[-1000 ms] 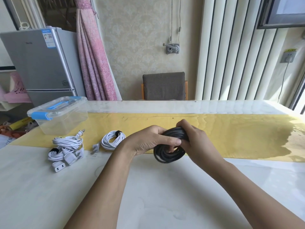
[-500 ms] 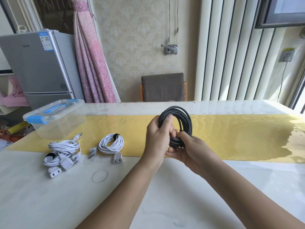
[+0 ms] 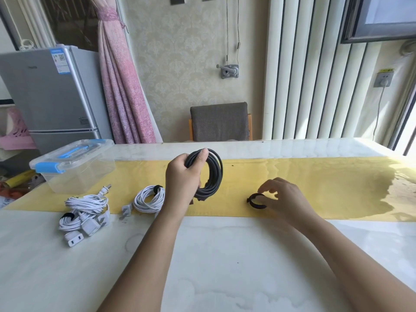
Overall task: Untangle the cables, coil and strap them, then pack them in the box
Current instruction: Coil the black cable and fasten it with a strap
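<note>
One coil in hand: my left hand (image 3: 182, 181) is gripping the black cable coil (image 3: 215, 176) at centre frame, fingers curled through the loops and thumb pressing on top. The coil is standing upright above the yellow runner (image 3: 315, 176). Right of centre, my right hand (image 3: 286, 199) is curving its fingertips over the black strap (image 3: 253, 199) lying on the runner; I cannot tell whether a pinch is made. Judgement: the left grip should be bunching every loop tight while the strap is going through the coil's middle and cinching snugly. At lower left, a small white coil (image 3: 148, 199) and a larger white bundle (image 3: 85, 212) are lying strapped. The lidded clear box (image 3: 74, 170) is sitting just above them.
</note>
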{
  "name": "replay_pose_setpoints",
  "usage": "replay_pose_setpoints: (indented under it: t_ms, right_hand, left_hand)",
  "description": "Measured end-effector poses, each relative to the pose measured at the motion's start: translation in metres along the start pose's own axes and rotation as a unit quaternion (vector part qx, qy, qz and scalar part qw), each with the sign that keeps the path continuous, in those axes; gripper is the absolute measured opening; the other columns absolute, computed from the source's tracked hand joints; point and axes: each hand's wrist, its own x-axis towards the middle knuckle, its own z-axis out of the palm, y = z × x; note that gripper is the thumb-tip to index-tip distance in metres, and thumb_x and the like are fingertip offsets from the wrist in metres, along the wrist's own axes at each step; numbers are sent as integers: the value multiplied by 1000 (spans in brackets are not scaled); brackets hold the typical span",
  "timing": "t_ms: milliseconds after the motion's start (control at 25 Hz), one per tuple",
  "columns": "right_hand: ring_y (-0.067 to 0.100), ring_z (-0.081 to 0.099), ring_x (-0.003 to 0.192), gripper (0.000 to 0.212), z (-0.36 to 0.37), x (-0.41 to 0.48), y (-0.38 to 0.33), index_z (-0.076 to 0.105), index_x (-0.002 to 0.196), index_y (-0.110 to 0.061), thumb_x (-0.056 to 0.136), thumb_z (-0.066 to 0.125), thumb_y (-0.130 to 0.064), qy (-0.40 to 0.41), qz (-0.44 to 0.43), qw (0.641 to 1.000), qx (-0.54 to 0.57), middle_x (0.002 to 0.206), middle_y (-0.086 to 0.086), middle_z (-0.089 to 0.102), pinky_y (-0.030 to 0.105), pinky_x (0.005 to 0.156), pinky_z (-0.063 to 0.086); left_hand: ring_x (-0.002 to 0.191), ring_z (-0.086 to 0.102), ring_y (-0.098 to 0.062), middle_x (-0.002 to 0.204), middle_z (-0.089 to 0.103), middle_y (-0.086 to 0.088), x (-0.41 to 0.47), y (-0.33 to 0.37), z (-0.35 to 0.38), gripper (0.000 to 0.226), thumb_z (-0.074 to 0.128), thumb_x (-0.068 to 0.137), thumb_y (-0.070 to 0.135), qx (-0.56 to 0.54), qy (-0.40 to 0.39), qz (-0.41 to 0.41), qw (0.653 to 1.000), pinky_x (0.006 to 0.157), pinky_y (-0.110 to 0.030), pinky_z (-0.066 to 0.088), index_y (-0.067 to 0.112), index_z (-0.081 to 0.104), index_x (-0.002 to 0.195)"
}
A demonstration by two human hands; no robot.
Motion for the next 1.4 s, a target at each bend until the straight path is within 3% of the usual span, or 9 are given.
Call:
replay_pose_setpoints:
  t_ms: [200,280,440,640,760,920,1040,1240,1400]
  right_hand:
    - [14,50,87,17,5,3,1,65,90,-20,84,70,-36,-64,-17,993,-93,105,-6,49,24,68,36]
    - [14,48,91,11,2,3,-3,67,85,-18,88,66,-29,-20,-57,991,-116,102,-6,52,20,68,31]
    - [9,49,57,13,-18,-6,-34,54,83,-20,96,52,-21,80,-109,988,73,67,-2,58,18,50,30]
    - [13,32,50,12,-30,-26,-67,61,83,-26,94,57,-22,-44,-236,967,89,54,1,45,21,48,27]
    - [12,32,49,11,-24,-27,-68,61,85,-22,95,56,-21,-35,-248,965,76,53,-6,43,19,47,25]
    - [5,52,66,15,-27,-24,-67,56,86,-23,97,51,-13,2,-241,956,167,70,-19,57,13,62,38]
    - [11,53,76,11,-22,-21,-64,51,95,-29,100,43,-23,-6,-278,957,84,83,-14,56,22,66,40]
    - [14,36,55,14,-15,-23,-65,50,102,-26,101,37,-26,9,-325,946,-8,59,-16,44,17,64,34]
    - [20,34,55,18,-18,-21,-63,52,97,-26,97,37,-35,7,-320,947,-15,54,-6,39,28,53,35]
  left_hand:
    - [31,31,-13,37,31,7,0,4,2,56,50,94,48,-33,8,-82,996,50,-27,34,15,29,54]
    - [30,27,-14,37,31,5,2,3,3,45,44,97,37,-53,-3,-121,991,48,-27,32,11,39,61]
    - [32,26,-16,39,32,2,1,-2,5,28,39,94,25,-34,-56,-144,987,46,-26,32,8,50,75]
    - [35,32,-16,38,34,7,-7,-4,13,48,42,99,36,30,-101,-65,992,56,-32,39,9,38,60]
    - [34,32,-13,36,33,9,-13,1,14,63,48,91,57,37,-157,-58,985,54,-29,38,2,44,60]
    - [39,22,-11,44,23,7,-19,14,14,54,60,69,62,-95,-256,-173,946,43,-21,33,8,58,67]
    - [40,24,-11,46,25,8,-22,13,20,48,63,65,60,-102,-269,-214,933,46,-22,33,13,55,67]
    - [39,33,-6,49,53,5,-22,12,19,41,62,79,49,-121,-305,-258,909,44,-18,35,11,54,66]
    - [40,30,-4,56,54,2,-18,12,10,35,74,71,42,-176,-348,-300,871,41,-15,33,11,59,65]
